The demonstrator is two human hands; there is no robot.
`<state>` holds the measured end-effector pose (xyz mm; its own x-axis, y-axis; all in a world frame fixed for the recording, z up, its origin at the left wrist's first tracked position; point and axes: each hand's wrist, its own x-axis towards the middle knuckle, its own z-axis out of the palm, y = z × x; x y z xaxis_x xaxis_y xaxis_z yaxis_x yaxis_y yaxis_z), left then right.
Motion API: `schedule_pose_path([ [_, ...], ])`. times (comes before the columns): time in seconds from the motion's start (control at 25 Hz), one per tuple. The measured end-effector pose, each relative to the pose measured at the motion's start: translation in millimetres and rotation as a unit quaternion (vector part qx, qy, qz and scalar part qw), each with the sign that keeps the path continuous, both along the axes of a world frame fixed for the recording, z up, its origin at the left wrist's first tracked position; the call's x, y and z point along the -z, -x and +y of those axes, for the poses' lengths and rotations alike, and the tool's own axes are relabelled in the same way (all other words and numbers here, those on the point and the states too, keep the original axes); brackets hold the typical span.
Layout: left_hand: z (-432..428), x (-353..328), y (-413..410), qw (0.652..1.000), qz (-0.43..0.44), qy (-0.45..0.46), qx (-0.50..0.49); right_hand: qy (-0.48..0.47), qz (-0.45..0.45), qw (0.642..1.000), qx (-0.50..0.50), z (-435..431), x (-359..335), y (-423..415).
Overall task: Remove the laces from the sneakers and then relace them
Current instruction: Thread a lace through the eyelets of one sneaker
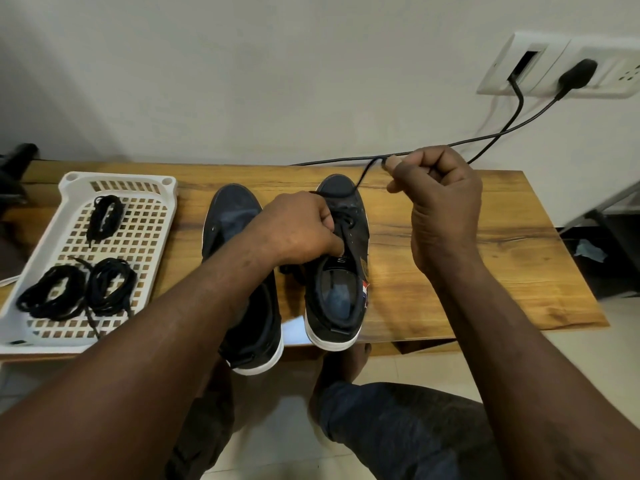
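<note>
Head view: two dark sneakers with white soles stand side by side on the wooden worktop [450, 258], toes pointing to 12 o'clock and heels overhanging the near edge at 6 o'clock. The left hand [304, 226] reaches across the other sneaker [235, 216], which sits at 9 o'clock of the pair. It rests on the laced sneaker [341, 282], its fingers [337, 245] curled down and clamped on the upper at the eyelet rows, just ahead of the tongue. What exactly lies under the fingertips is hidden by the hand itself. The right hand [440, 202] is raised at about 1 o'clock from that shoe's toe, its fingers [393, 164] closed together and pinching the free end of the black lace [363, 176]. The lace runs in a straight line from the pinch down toward 7 o'clock, over the toe cap and into the eyelets beside the left hand. At 9 o'clock of the sneakers a white perforated tray [114, 183] sits on the worktop, carrying three bundles of coiled laces [110, 285], one toward 12 o'clock and two side by side toward 6 o'clock. A black cable [329, 162] lies along the far edge of the worktop and rises toward 2 o'clock to a black plug [576, 76] in a white wall socket plate [540, 46].
</note>
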<state>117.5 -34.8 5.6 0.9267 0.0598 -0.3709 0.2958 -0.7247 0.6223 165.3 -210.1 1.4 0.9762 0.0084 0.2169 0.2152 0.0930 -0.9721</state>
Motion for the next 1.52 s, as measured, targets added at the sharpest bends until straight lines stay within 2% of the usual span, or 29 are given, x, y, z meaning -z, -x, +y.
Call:
schedule_pose_path([
  [0.12,-4.2,-2.2,2.5,0.998,-0.034,-0.029,-0.032,0.011,-0.02,1.0,0.019,0.6,0.4,0.5],
  [0.28,0.3,3.9,2.1,0.997,-0.025,-0.022,-0.069,-0.022,0.04,0.998,-0.041,3.0,6.8,-3.1],
  [0.48,1.3,11.3,1.6,0.997,-0.045,-0.02,-0.067,0.056,0.1,0.985,-0.131,11.4,16.0,1.1],
  [0.6,6.3,17.1,-2.5,0.99,-0.003,0.061,-0.126,0.108,0.121,0.975,-0.151,12.9,15.6,3.2],
  [0.76,6.8,13.1,-2.2,0.968,0.044,0.157,-0.188,0.222,0.124,0.96,-0.118,13.6,17.9,5.8],
  [0.84,6.5,10.0,-1.3,0.965,0.053,0.172,-0.193,0.27,0.103,0.953,-0.087,14.9,20.9,5.5],
  [1.0,7.4,10.5,-1.0,0.959,0.062,0.185,-0.207,0.392,0.062,0.915,-0.071,18.9,22.8,7.1],
  [1.28,9.2,11.0,1.4,0.963,0.037,0.184,-0.195,0.459,0.03,0.887,-0.04,27.8,26.2,9.7],
  [1.52,12.1,12.2,2.5,0.964,0.021,0.188,-0.188,0.449,0.048,0.89,-0.068,24.2,24.3,9.5],
])
